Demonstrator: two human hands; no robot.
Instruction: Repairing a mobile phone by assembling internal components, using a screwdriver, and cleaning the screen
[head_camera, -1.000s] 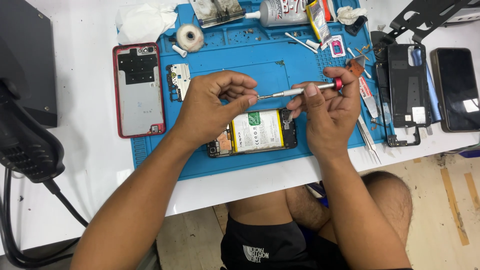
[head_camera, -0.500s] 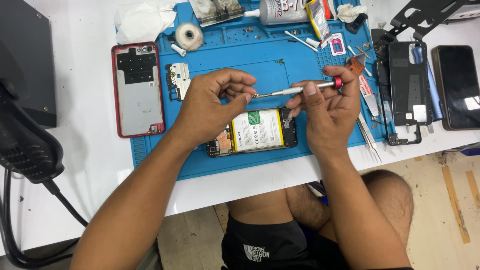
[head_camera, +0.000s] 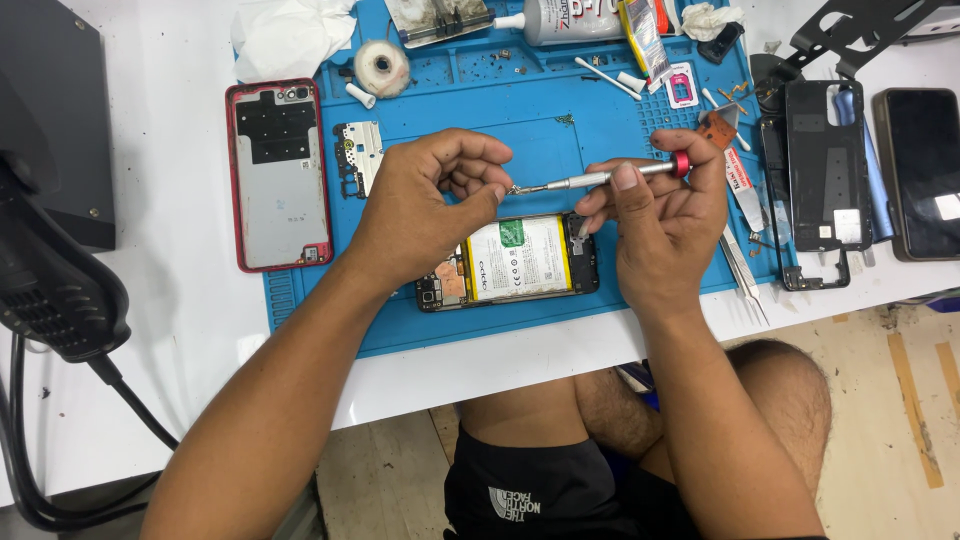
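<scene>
My right hand (head_camera: 665, 215) grips a slim silver screwdriver (head_camera: 590, 180) with a red cap, held level above the blue work mat (head_camera: 520, 110). The fingertips of my left hand (head_camera: 425, 205) pinch at the screwdriver's tip; whether a screw is there is too small to tell. Just below both hands lies an opened phone (head_camera: 515, 260) with its white battery and circuit board showing. A small metal shield plate (head_camera: 358, 155) lies on the mat left of my left hand.
A red phone back cover (head_camera: 278, 175) lies left of the mat. A black phone frame (head_camera: 825, 170) and a dark phone (head_camera: 925, 170) sit at the right, tweezers (head_camera: 742, 275) beside them. Tape roll (head_camera: 382, 66), glue tube (head_camera: 570, 20), swabs and tissue (head_camera: 290, 35) lie along the back.
Both hands stay together at the screwdriver above the open phone, with only slight shifting of fingers; the view has drifted a little.
</scene>
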